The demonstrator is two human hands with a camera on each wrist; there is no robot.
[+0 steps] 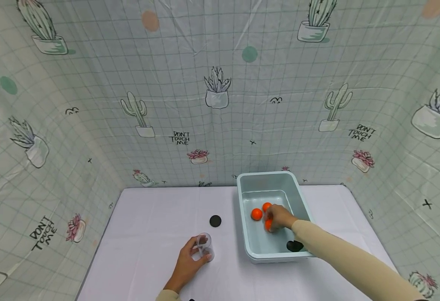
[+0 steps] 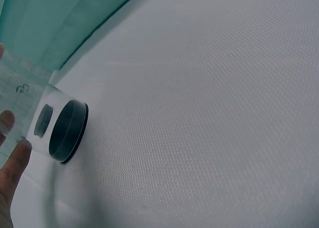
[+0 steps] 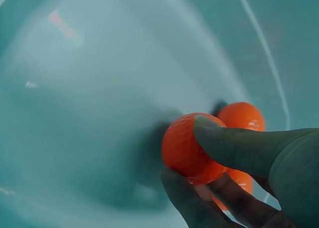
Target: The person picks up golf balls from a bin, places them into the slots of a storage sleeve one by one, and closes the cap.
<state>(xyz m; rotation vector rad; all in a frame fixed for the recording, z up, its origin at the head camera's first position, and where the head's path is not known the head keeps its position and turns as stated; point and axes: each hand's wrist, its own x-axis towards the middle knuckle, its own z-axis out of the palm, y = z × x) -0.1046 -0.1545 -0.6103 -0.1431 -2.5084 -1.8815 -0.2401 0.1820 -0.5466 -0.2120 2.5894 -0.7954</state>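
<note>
Inside the blue-grey plastic bin (image 1: 270, 247), two orange balls (image 1: 256, 214) remain; right hand (image 1: 280, 217) pinches another (image 3: 187, 151), left hand (image 1: 188, 260) grips an unfilled-looking clear cylinder (image 1: 205, 246).

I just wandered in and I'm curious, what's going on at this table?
A person is using both hands. The right hand pinches an orange golf ball inside a pale blue-grey bin, with two more orange balls close by in the bin. The left hand holds a clear cylindrical container to the left of the bin. A black disc lies on the table, beyond the container.
</note>
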